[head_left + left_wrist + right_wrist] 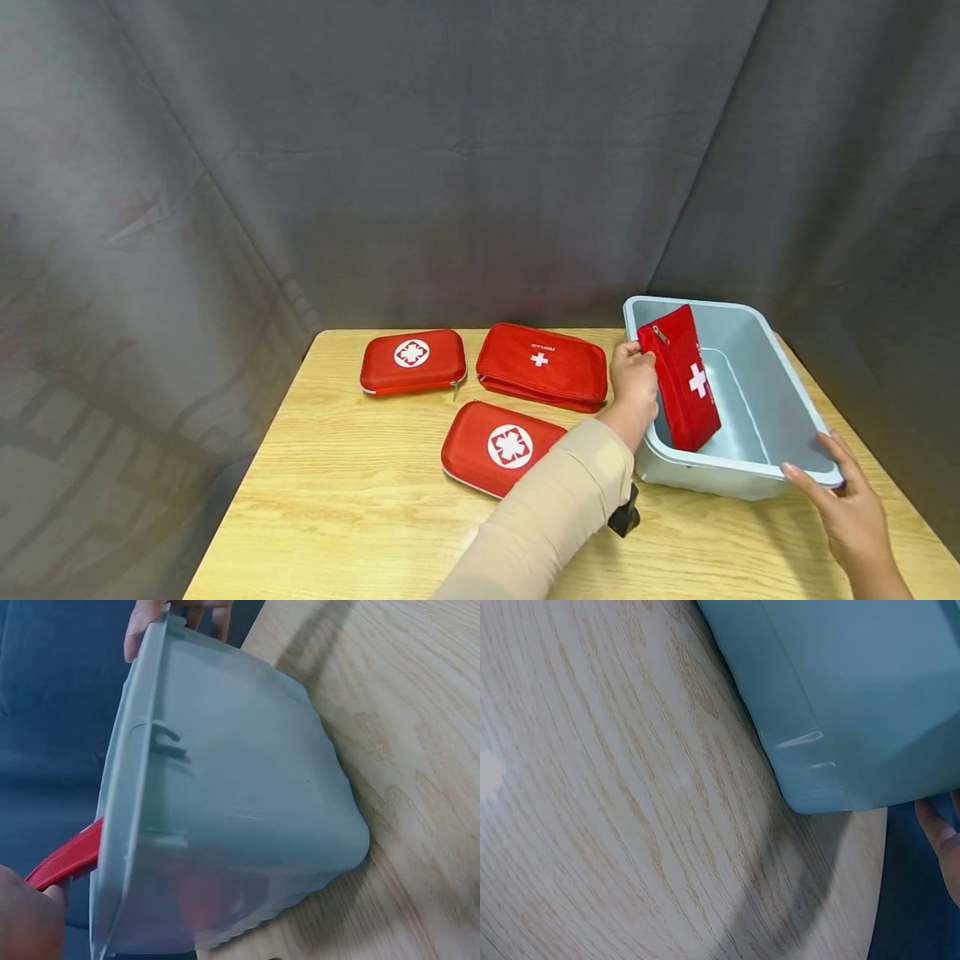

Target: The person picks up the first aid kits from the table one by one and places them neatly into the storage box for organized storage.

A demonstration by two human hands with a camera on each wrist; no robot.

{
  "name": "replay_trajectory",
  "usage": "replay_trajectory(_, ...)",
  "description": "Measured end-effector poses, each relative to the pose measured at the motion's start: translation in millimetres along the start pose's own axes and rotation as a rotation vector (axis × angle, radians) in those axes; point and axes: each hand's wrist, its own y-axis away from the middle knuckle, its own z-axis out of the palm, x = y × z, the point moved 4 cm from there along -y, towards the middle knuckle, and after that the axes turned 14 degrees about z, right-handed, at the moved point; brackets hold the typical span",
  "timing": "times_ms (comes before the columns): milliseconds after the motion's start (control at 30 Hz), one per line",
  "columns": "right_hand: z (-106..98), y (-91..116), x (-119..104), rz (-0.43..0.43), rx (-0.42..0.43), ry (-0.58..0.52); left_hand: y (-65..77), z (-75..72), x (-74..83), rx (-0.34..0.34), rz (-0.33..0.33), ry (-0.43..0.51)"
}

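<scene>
My left hand (636, 385) pinches a flat red zippered first aid pouch (681, 396) by its upper left edge. The pouch, with a white cross, stands tilted partly inside a pale grey-blue plastic bin (720, 467). In the left wrist view, part of the pouch (73, 855) shows beyond the bin's rim, and a red patch shows through the wall. At the bin's near right corner, my right hand (858, 512) grips the rim, thumb at the front and fingers along the side. Only some right fingers (936, 829) appear in the right wrist view.
Left of the bin lie a soft red first aid pouch (542, 367) and two hard red cases with white round emblems, one at the back left (412, 362) and one nearer (487, 450), partly behind my left sleeve. Grey curtains (480, 167) border the wooden table (330, 483).
</scene>
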Motion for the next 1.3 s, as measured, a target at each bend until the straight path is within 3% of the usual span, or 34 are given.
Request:
replay_trajectory(233, 2.4, -1.3, -1.2, -0.018, -0.010, -0.048, 1.3, -0.2, -8.0, -0.008, -0.044, -0.054)
replay_trajectory(400, 2.5, -2.2, -2.2, -0.018, -0.009, -0.031, 1.0, 0.6, -13.1, -0.043, -0.053, -0.065)
replay_trajectory(567, 4.5, -5.6, 0.0, -0.018, -0.023, -0.085, 2.4, 1.3, -14.3, -0.062, -0.050, -0.069)
replay_trajectory(700, 4.5, -6.8, -1.2, -0.023, -0.034, -0.126, -2.1, 2.6, -28.3, -0.095, -0.013, -0.072)
replay_trajectory(733, 4.6, -6.8, -1.2, -0.025, -0.036, -0.128, -6.5, 3.0, -40.6, -0.117, 0.044, -0.067)
replay_trajectory(767, 4.7, -7.0, -1.0, -0.025, -0.035, -0.128, -8.5, 3.2, -45.6, -0.122, 0.058, -0.081)
replay_trajectory(833, 5.1, -7.0, -0.7, -0.026, -0.034, -0.133, -10.7, 4.2, -52.2, -0.126, 0.077, -0.139)
replay_trajectory(900, 5.5, -6.9, -0.3, -0.027, -0.027, -0.124, -10.3, 5.5, -48.7, -0.126, 0.094, -0.202)
replay_trajectory(933, 5.6, -7.2, -0.5, -0.029, -0.025, -0.123, -9.1, 6.3, -44.7, -0.129, 0.103, -0.239)
replay_trajectory(967, 5.6, -7.2, -0.8, -0.029, -0.023, -0.119, -5.1, 6.8, -33.0, -0.119, 0.062, -0.286)
replay_trajectory(1033, 5.0, -7.2, -1.5, -0.032, -0.016, -0.096, -1.8, 7.4, -23.6, -0.126, 0.092, -0.362)
replay_trajectory(1133, 3.2, -6.3, -2.4, -0.026, -0.007, -0.062, 2.1, 8.1, -12.7, -0.167, 0.111, -0.501)
replay_trajectory(1300, 0.1, -4.0, -2.0, -0.010, -0.009, -0.021, 6.3, 10.7, -7.6, -0.272, 0.095, -0.722)
